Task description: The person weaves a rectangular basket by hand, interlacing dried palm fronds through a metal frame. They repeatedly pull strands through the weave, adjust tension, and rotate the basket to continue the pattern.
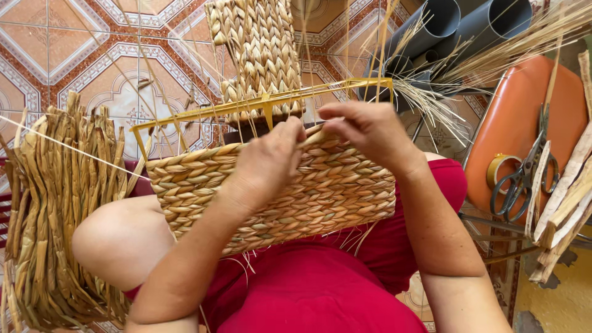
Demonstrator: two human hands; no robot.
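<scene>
A half-woven basket [271, 191] of pale dried straw rests across the person's lap, on red clothing [320, 290], with its open top turned away from the body. Its finished wall shows tight rows of flat plaited strands, golden to tan. A yellow frame [265, 102] runs along the top edge just beyond both hands, and thin upright stakes rise from it.

The left hand [268, 160] lies over the near rim, knuckles up, its fingers curled down and closed on a weaving strand [314, 137] at the basket's top edge. The right hand [370, 129] sits just beside it, touching the same rim, its fingers bent and pinched shut on that strand; the exact grip under the fingertips is hidden. Both forearms come in from below, the left crossing the basket's front wall.

Beyond the hands stands a taller woven piece [259, 49] in the same plait. To the left of the left hand a thick bundle of dried leaves [55, 209] stands loosely upright on the floor. To the right of the right hand an orange seat [524, 117] holds dark scissors [524, 179], a roll of tape [501, 169] and strips of dry bark-like material [570, 197]. Further off on that side lie grey pipes [456, 21] with fine straw stalks spilling over them. The floor [74, 43] is tiled in terracotta and cream patterns.
</scene>
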